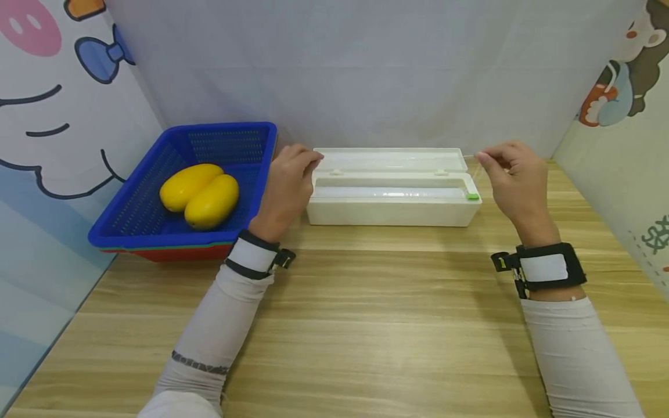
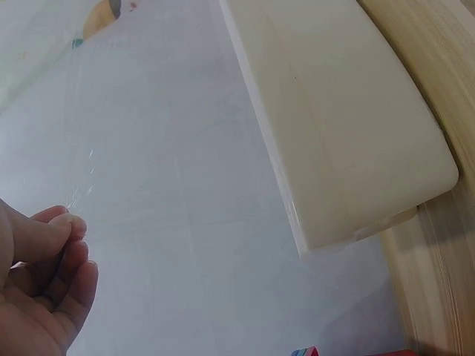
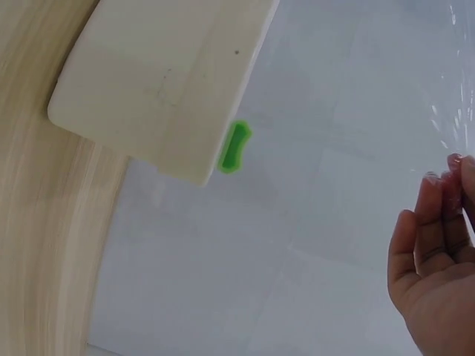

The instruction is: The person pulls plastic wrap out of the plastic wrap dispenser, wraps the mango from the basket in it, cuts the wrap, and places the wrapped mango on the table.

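Note:
A white cling film dispenser box [image 1: 389, 213] stands on the table with its lid [image 1: 387, 155] tipped back. Inside lies a film roll [image 1: 387, 192], and a green slider [image 1: 473, 197] sits at the right end of the front edge. My left hand [image 1: 289, 183] pinches one corner of the clear cling film [image 2: 83, 182] between thumb and fingertips, by the box's left end. Past the right end, my right hand [image 1: 518, 181] pinches the other corner of the film, which shows as bright creases in the right wrist view. Both hands are raised above the box.
To the left, a blue plastic basket [image 1: 157, 239] stacked on a red one holds two yellow mangoes [image 1: 211, 202]. The wooden table [image 1: 387, 331] extends in front of the box. A pale wall [image 1: 355, 69] rises behind, with cartoon-printed panels on both sides.

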Available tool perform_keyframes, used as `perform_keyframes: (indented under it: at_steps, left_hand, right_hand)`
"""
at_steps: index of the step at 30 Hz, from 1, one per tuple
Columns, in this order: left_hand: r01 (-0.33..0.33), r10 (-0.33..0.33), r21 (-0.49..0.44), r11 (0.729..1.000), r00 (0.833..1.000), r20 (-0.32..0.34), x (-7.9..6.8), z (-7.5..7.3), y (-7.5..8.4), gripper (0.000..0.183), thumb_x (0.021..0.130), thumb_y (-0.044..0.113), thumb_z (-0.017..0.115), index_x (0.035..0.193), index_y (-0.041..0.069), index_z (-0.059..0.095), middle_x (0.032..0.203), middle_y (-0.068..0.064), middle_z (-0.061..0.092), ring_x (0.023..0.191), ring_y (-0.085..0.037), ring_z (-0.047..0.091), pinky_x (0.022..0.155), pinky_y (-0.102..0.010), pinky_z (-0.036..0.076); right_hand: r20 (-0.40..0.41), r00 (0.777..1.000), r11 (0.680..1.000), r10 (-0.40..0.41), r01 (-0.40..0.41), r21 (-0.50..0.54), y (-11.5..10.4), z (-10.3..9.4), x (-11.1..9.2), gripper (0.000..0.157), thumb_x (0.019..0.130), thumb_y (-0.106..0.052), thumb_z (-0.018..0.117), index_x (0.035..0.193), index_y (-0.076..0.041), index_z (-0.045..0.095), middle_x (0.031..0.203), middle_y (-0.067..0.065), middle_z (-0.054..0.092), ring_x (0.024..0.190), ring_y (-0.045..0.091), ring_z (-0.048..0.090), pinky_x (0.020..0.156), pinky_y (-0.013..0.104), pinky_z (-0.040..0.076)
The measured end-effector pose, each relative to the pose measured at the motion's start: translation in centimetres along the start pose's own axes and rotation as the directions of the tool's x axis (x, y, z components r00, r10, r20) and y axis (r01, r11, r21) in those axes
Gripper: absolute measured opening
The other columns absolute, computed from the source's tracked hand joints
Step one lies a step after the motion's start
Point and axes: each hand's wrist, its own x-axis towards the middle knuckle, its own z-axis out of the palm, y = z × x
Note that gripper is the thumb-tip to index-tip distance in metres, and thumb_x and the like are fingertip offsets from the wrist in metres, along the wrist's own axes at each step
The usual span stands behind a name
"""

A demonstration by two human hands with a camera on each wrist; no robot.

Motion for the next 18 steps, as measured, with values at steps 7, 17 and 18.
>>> perform_keyframes:
  at_steps: [7,17,18]
  left_hand:
    - [-0.024,0.024,-0.012,1.000,0.999,-0.029,0.14,-0.18,-0.19,0.012,0.088,-0.007,0.060,0.091,-0.007,0.071,0.086,-0.019,0.066,0.083,-0.028,0.055,0.072,-0.040,0.052]
    - [-0.002,0.002,-0.024,1.000,1.000,-0.026,0.35,-0.59,0.06,0.013,0.088,-0.007,0.060,0.093,-0.007,0.072,0.088,-0.019,0.066,0.084,-0.027,0.056,0.073,-0.040,0.053]
    - [-0.003,0.002,-0.028,1.000,1.000,-0.028,0.38,-0.63,0.08,0.013,0.088,-0.007,0.059,0.093,-0.007,0.072,0.088,-0.019,0.066,0.084,-0.027,0.055,0.073,-0.040,0.053]
  right_hand:
    - [-0.027,0.999,1.000,-0.018,0.018,-0.008,-0.25,-0.06,0.15,0.016,0.087,-0.005,0.067,0.085,0.011,0.071,0.081,0.016,0.063,0.075,-0.002,0.048,0.069,0.009,0.037]
    - [-0.046,0.999,1.000,-0.011,0.011,0.007,-0.55,-0.36,0.24,0.017,0.087,-0.006,0.068,0.086,0.011,0.071,0.079,0.002,0.058,0.074,-0.002,0.048,0.069,0.010,0.038]
    - [-0.047,0.999,1.000,-0.012,0.013,0.010,-0.58,-0.38,0.27,0.017,0.087,-0.006,0.068,0.085,0.011,0.071,0.079,0.002,0.058,0.074,-0.002,0.048,0.069,0.010,0.038]
